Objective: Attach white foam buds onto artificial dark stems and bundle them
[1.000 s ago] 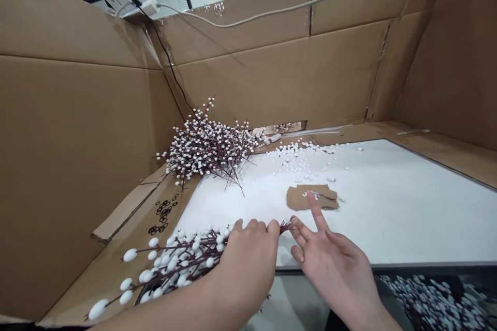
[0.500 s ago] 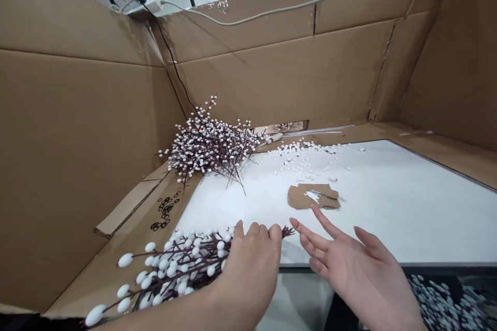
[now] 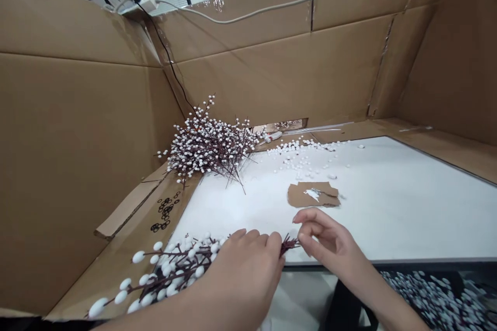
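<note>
No readable text, labels or signs anywhere

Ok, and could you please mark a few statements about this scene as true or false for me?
The left hand is holding a budded branch. True.
The right hand is pressing on the cardboard scrap. False: it is curled near the stem ends of the branch, apart from the cardboard scrap.
Loose white buds lie scattered on the white board. True.
The black rings lie on the white board. False: they lie on the cardboard flap to the left of it.
</note>
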The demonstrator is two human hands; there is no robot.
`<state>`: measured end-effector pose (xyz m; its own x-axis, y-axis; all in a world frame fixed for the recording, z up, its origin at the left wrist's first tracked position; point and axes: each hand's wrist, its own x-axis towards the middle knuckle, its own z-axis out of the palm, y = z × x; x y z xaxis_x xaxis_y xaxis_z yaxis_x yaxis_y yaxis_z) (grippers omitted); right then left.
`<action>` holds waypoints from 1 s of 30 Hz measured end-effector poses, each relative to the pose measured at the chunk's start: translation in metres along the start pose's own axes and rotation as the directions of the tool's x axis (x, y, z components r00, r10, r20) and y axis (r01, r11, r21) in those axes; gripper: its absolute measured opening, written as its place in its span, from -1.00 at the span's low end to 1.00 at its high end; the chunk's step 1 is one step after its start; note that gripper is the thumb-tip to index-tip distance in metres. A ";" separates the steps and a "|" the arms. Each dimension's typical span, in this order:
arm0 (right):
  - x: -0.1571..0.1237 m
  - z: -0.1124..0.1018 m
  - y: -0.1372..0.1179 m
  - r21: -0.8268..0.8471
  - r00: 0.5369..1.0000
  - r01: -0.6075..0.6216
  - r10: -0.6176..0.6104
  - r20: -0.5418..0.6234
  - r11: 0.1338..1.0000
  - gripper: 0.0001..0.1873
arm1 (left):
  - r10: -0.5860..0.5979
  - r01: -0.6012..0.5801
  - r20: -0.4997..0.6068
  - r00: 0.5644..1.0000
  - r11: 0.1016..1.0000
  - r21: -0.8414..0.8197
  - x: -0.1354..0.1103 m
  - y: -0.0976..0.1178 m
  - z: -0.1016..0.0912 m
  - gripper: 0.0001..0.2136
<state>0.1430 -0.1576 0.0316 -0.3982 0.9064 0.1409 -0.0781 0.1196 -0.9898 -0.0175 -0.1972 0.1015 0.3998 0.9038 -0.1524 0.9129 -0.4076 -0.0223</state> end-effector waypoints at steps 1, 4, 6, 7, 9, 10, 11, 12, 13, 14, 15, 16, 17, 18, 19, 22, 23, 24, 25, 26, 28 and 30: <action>0.000 -0.005 -0.006 -0.122 1.000 -0.022 0.024 0.015 0.992 -0.77 | 0.005 -0.005 0.004 1.000 1.000 0.013 0.000 0.000 -0.001 -0.79; -0.003 -0.017 -0.026 -0.389 0.986 -0.065 0.118 0.114 0.919 -0.82 | 0.045 -0.047 0.047 0.998 0.997 0.057 0.001 0.000 -0.003 -0.80; -0.005 -0.024 -0.035 -0.501 0.970 -0.070 0.176 0.166 0.862 -0.86 | 0.076 -0.082 0.089 0.993 0.994 0.065 0.002 0.001 -0.003 -0.81; -0.006 -0.026 -0.038 -0.541 0.964 -0.066 0.194 0.183 0.839 -0.88 | 0.092 -0.098 0.104 0.990 0.993 0.062 0.003 0.002 -0.003 -0.82; -0.005 -0.029 -0.041 -0.585 0.959 -0.054 0.205 0.196 0.809 -0.90 | 0.115 -0.122 0.115 0.987 0.991 0.054 0.004 0.004 -0.001 -0.83; -0.004 -0.030 -0.040 -0.595 0.957 -0.045 0.205 0.204 0.802 -0.90 | 0.125 -0.132 0.112 0.986 0.990 0.053 0.005 0.004 0.001 -0.84; -0.003 -0.031 -0.040 -0.606 0.956 -0.033 0.202 0.213 0.795 -0.89 | 0.134 -0.140 0.106 0.985 0.989 0.054 0.006 0.004 0.003 -0.85; -0.001 -0.031 -0.038 -0.618 0.956 -0.021 0.196 0.217 0.786 -0.89 | 0.141 -0.147 0.098 0.985 0.987 0.058 0.006 0.005 0.007 -0.86; 0.000 -0.031 -0.037 -0.628 0.958 -0.011 0.189 0.218 0.778 -0.88 | 0.149 -0.155 0.087 0.985 0.986 0.066 0.007 0.005 0.010 -0.87; 0.002 -0.032 -0.036 -0.637 0.957 -0.002 0.186 0.222 0.771 -0.87 | 0.157 -0.163 0.076 0.985 0.984 0.078 0.007 0.004 0.014 -0.87; 0.004 -0.033 -0.035 -0.645 0.955 0.007 0.187 0.232 0.764 -0.87 | 0.168 -0.174 0.068 0.983 0.981 0.091 0.007 0.004 0.018 -0.87; 0.006 -0.033 -0.035 -0.651 0.950 0.016 0.191 0.246 0.759 -0.87 | 0.179 -0.185 0.064 0.982 0.977 0.106 0.007 0.004 0.021 -0.85; 0.007 -0.034 -0.035 -0.654 0.943 0.027 0.198 0.268 0.756 -0.87 | 0.189 -0.195 0.062 0.980 0.973 0.120 0.007 0.004 0.024 -0.83; 0.009 -0.035 -0.035 -0.656 0.934 0.039 0.205 0.292 0.754 -0.87 | 0.196 -0.203 0.062 0.979 0.970 0.131 0.007 0.004 0.026 -0.82; 0.010 -0.036 -0.036 -0.657 0.927 0.052 0.209 0.313 0.752 -0.87 | 0.198 -0.204 0.060 0.978 0.969 0.138 0.007 0.003 0.027 -0.82; 0.011 -0.037 -0.039 -0.655 0.924 0.074 0.196 0.329 0.752 -0.84 | 0.184 -0.186 0.024 0.983 0.972 0.144 0.007 0.002 0.028 -0.87; 0.011 -0.037 -0.040 -0.653 0.928 0.075 0.186 0.322 0.754 -0.83 | 0.181 -0.180 0.004 0.983 0.973 0.145 0.007 0.001 0.028 -0.87; 0.010 -0.037 -0.040 -0.648 0.933 0.079 0.172 0.315 0.757 -0.83 | 0.179 -0.175 -0.017 0.984 0.974 0.147 0.008 -0.001 0.028 -0.88; 0.008 -0.036 -0.040 -0.641 0.938 0.084 0.157 0.310 0.763 -0.83 | 0.177 -0.171 -0.035 0.984 0.974 0.146 0.008 -0.002 0.028 -0.88; 0.007 -0.036 -0.039 -0.630 0.941 0.084 0.147 0.305 0.772 -0.84 | 0.177 -0.169 -0.048 0.983 0.975 0.144 0.008 -0.003 0.027 -0.88; 0.005 -0.035 -0.036 -0.587 0.935 0.063 0.158 0.317 0.807 -0.86 | 0.177 -0.168 -0.055 0.983 0.977 0.131 0.007 -0.004 0.026 -0.89; 0.005 -0.035 -0.032 -0.508 0.907 0.020 0.198 0.371 0.861 -0.84 | 0.179 -0.174 -0.030 0.983 0.978 0.115 0.006 -0.004 0.024 -0.90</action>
<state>0.1758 -0.1425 0.0637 -0.7158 0.6958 -0.0593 0.3894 0.3272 -0.8610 -0.0212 -0.1933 0.0765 0.5586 0.8200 -0.1246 0.8138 -0.5709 -0.1085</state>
